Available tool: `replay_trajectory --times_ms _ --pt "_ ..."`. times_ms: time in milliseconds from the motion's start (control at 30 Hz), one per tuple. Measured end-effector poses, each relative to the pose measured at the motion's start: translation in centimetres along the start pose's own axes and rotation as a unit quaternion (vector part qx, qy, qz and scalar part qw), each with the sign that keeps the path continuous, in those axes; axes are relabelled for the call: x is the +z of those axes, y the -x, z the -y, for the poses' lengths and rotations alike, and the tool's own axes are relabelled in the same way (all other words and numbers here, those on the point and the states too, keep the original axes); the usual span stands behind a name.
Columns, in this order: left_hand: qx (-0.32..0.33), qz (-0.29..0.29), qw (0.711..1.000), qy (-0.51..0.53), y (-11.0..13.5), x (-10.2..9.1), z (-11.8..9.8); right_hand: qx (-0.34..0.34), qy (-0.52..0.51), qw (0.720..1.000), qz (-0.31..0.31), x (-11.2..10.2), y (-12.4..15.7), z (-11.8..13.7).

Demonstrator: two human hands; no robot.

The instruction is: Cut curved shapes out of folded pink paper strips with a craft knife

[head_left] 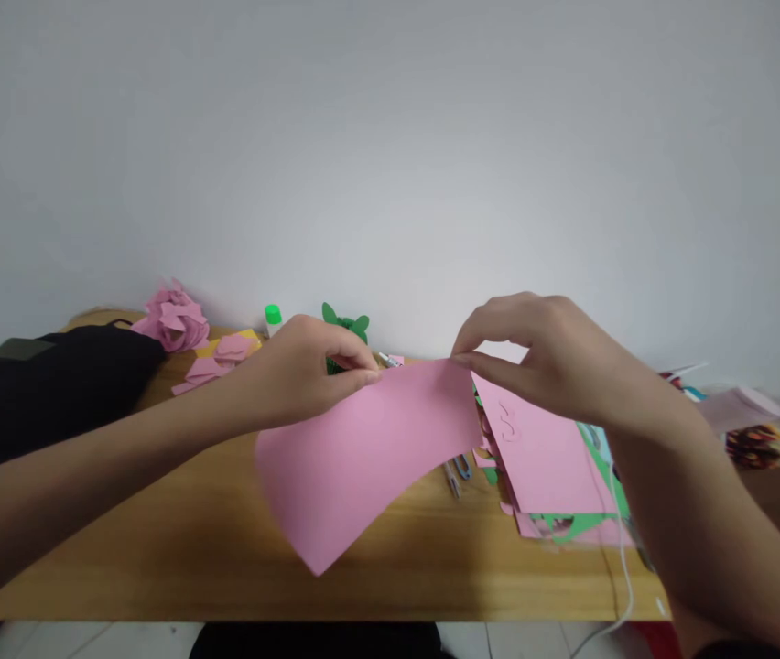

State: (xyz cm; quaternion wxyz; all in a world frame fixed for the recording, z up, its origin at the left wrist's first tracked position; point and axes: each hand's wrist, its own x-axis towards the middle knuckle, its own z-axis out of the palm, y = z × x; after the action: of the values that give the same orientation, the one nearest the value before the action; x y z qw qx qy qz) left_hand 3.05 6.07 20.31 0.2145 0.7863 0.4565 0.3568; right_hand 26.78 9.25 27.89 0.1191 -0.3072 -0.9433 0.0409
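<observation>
A sheet of pink paper [369, 448] hangs in the air above the wooden table [177, 540], curved, with one corner drooping toward the front. My left hand [314, 366] pinches its upper edge between thumb and fingers. At the upper right corner, my right hand [534, 357] pinches the same sheet between thumb and fingertips. Behind my left hand stands a green paper piece [345, 322] with ear-like shapes, partly hidden. Below the sheet's right side lie scissors [460, 467], partly covered by the paper.
At right lies a stack of pink paper [547, 458] over green sheets, with a white cable [623, 558] beside it. Back left hold a crumpled pink paper bundle [174, 316], pink scraps [208, 368] and a green-capped glue stick [273, 318]. A black bag [67, 394] lies far left.
</observation>
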Motion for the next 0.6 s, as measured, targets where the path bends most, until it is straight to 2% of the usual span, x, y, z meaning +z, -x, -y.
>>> replay_trajectory --times_ms 133,233,367,600 --pt "0.027 0.015 0.998 0.049 -0.7 0.6 -0.8 -0.061 0.096 0.993 0.035 -0.3 -0.8 1.5" --pt "0.039 -0.007 0.996 0.075 -1.2 1.1 -1.8 -0.062 0.143 0.985 0.068 -0.5 -1.4 2.5" --pt "0.045 -0.045 0.994 0.086 -1.2 1.6 -2.4 -0.056 0.158 0.983 0.073 -0.9 -1.6 2.9" --pt "0.027 -0.083 0.991 0.101 0.2 1.8 -2.0 -0.058 0.155 0.985 0.058 -1.8 -1.1 2.7"
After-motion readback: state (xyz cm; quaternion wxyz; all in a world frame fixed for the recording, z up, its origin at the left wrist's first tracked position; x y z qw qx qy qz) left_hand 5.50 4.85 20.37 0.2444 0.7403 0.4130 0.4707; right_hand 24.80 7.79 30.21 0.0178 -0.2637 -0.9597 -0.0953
